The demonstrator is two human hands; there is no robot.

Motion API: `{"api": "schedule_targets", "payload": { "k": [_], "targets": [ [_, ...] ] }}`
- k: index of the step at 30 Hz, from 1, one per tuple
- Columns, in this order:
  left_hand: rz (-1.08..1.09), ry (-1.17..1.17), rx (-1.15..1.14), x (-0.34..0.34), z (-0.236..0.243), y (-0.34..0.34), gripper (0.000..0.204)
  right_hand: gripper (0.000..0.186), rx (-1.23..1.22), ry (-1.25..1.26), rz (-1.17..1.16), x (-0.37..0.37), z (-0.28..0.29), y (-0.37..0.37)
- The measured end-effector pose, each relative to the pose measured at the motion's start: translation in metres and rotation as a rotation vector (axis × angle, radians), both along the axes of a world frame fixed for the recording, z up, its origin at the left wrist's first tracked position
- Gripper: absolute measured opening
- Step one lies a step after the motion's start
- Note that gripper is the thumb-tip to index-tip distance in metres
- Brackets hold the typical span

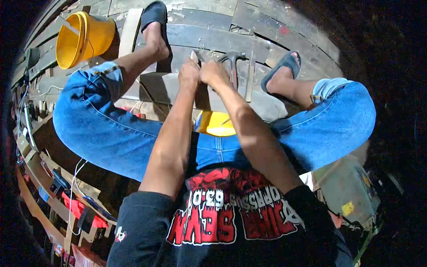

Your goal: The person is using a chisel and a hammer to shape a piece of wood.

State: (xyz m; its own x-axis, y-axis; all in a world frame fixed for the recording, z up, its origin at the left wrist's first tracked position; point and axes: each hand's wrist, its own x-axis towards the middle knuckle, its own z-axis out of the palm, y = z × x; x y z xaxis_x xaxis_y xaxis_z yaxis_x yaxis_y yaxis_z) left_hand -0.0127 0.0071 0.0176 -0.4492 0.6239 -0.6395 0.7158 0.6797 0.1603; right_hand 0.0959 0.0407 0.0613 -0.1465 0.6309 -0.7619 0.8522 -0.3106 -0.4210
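Note:
My left hand [189, 73] is closed around a small pale pointed piece [194, 57]. My right hand [212, 73] is closed just beside it, nearly touching; what it grips is hidden, though a short dark edge shows between the hands. Just right of my right hand lies a claw hammer [233, 63] with a metal head and red-and-dark handle. A narrow wooden strip [249, 75] lies right of the hammer. Under my hands is a grey wooden board [267, 104].
A yellow bucket [71, 42] sits at upper left, a yellow container [215, 124] below the board between my bent legs. Cables [76, 178] and cluttered items [91, 209] line the left side. A greenish-grey object [342, 191] is at lower right. Plank flooring [200, 26] runs beyond.

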Motion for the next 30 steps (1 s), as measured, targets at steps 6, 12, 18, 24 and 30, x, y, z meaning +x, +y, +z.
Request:
{"api": "schedule_targets", "payload": {
  "k": [6, 12, 18, 24, 30],
  "targets": [
    [-0.413, -0.064, 0.041, 0.006, -0.003, -0.011, 0.036, 0.038, 0.152, -0.174, 0.222, -0.004, 0.01, -0.008],
    [-0.03, 0.013, 0.037, 0.004, 0.008, -0.003, 0.043, 0.033, 0.005, 0.064, 0.412, 0.038, -0.014, 0.045],
    [0.063, -0.021, 0.247, -0.008, 0.023, 0.012, 0.045, 0.053, 0.064, 0.091, -0.053, 0.06, 0.0, 0.082],
    [0.491, -0.846, 0.554, 0.006, 0.036, 0.041, 0.032, 0.06, 0.169, 0.112, 0.05, 0.094, 0.126, 0.128],
    [0.444, -1.21, 0.793, 0.034, 0.118, 0.074, 0.03, 0.049, 0.254, 0.24, 0.046, 0.138, 0.256, 0.128]
  ]
}}
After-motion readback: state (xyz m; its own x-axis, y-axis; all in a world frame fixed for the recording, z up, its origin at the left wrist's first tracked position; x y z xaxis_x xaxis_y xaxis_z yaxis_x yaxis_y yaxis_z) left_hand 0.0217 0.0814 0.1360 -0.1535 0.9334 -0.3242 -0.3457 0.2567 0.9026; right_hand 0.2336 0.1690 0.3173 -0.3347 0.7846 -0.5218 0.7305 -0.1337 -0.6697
